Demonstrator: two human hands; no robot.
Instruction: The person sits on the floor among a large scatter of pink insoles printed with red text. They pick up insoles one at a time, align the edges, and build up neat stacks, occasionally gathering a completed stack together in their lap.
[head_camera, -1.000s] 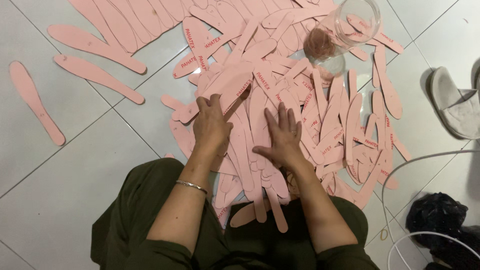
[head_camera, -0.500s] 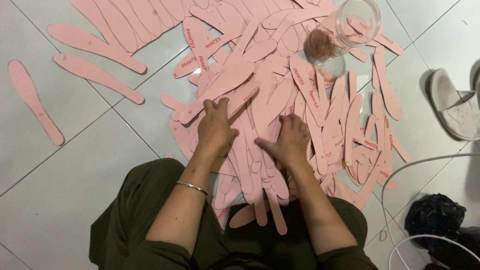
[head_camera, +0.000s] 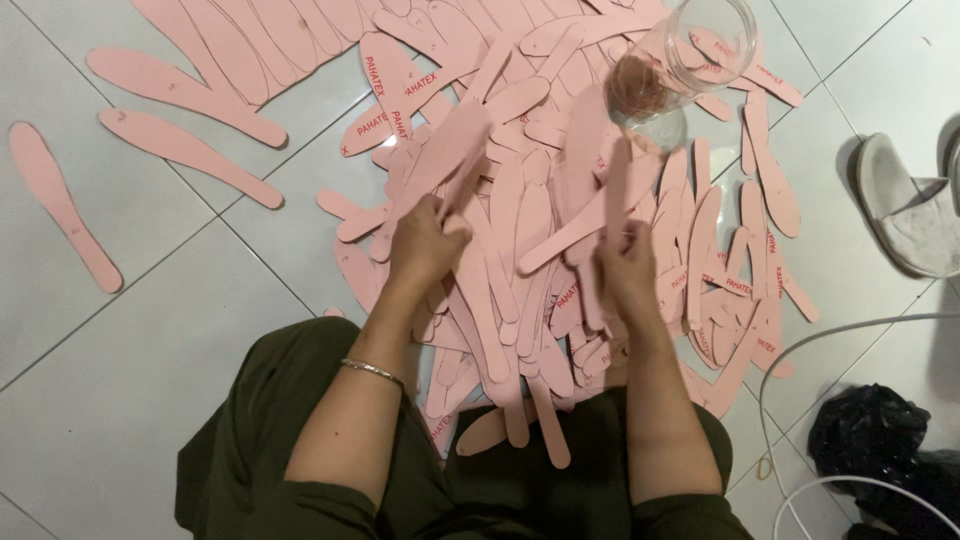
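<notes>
Now lifting pink insole-shaped foam strips off the tiled floor.
Left hand and right hand, flat earlier, each pinch one strip.

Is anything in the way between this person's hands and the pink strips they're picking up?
Nothing visible. The left hand already grips pink strips lifted from the pile, and the right hand holds one upright strip. The clear jar lies farther off.

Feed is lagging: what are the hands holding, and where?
Each holds a pink insole cutout by one end: left hand one, right hand another.
</notes>
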